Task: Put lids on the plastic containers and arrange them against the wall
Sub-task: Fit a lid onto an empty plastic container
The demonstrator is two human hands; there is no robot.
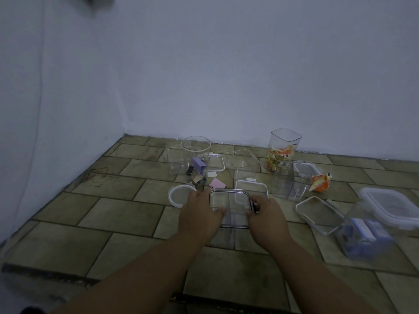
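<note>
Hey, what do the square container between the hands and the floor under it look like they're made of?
The square container looks like clear, glossy rigid plastic: the floor shows straight through its walls, and its lid has a darker rim. The left hand and right hand grip its sides. The floor appears to be matt beige tile or stone slabs, with dark joint lines between rectangles.

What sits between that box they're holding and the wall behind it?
Plenty. Beyond the held container in both hands lie a loose square lid, a pink paper and an open square container before the wall.
</note>
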